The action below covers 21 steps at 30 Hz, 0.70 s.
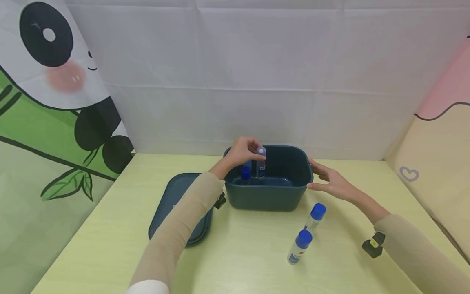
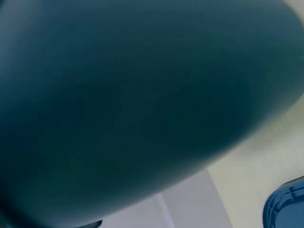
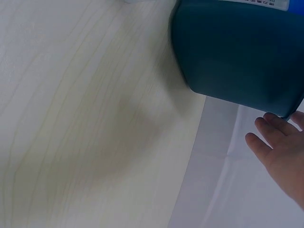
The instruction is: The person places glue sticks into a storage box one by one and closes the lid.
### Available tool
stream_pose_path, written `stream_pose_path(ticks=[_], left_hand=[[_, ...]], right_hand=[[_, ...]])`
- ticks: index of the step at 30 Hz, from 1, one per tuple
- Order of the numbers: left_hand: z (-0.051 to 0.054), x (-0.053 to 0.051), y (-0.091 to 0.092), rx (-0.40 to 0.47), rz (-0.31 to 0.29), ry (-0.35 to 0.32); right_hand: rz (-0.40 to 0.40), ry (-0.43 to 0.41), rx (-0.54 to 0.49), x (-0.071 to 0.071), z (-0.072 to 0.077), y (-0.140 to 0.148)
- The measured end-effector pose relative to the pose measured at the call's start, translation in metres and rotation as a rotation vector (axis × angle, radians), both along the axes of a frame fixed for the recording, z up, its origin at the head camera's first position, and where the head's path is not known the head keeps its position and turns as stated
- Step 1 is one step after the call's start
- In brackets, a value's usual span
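Observation:
A dark teal bin (image 1: 262, 198) stands on the table, with its side wall (image 3: 237, 52) large in the right wrist view. Over its left part, my left hand (image 1: 242, 152) pinches a glue stick (image 1: 261, 166) near its pale upper end. Another glue stick with a blue cap (image 1: 245, 172) is inside, beside the held one. At the bin's right end, my right hand (image 1: 332, 183) touches the wall with fingers extended and spread, thumb toward the front corner. Two more blue-capped glue sticks, one nearer (image 1: 299, 247) and one behind it (image 1: 314, 217), stand on the table in front.
A flat teal lid (image 1: 180, 190) lies left of the bin, partly covered by my left sleeve. White cloth (image 1: 257, 81) hangs behind the table, and printed panels flank both sides. The bin's blurred wall (image 2: 133, 95) fills most of the left wrist view.

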<state>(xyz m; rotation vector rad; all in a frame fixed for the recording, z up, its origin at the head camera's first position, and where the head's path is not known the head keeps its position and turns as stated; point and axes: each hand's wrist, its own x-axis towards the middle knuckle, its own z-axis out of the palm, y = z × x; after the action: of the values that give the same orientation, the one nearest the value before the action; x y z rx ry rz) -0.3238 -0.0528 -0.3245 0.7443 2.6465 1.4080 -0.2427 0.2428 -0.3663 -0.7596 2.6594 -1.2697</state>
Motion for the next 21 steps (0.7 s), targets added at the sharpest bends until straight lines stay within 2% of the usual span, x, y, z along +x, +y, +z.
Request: stream_pose_path(ticks=[9, 16, 21], left_hand=[[-0.016, -0.005, 0.003, -0.045, -0.056, -0.058], [-0.017, -0.009, 0.002, -0.084, -0.08, -0.077], [-0.023, -0.013, -0.002, -0.087, -0.069, -0.118]], right_hand=[[0.014, 0.009, -0.015, -0.001, 0.0, 0.0], [0.012, 0.01, -0.024, -0.002, 0.0, 0.002], [0.011, 0.002, -0.025, -0.001, -0.001, 0.002]])
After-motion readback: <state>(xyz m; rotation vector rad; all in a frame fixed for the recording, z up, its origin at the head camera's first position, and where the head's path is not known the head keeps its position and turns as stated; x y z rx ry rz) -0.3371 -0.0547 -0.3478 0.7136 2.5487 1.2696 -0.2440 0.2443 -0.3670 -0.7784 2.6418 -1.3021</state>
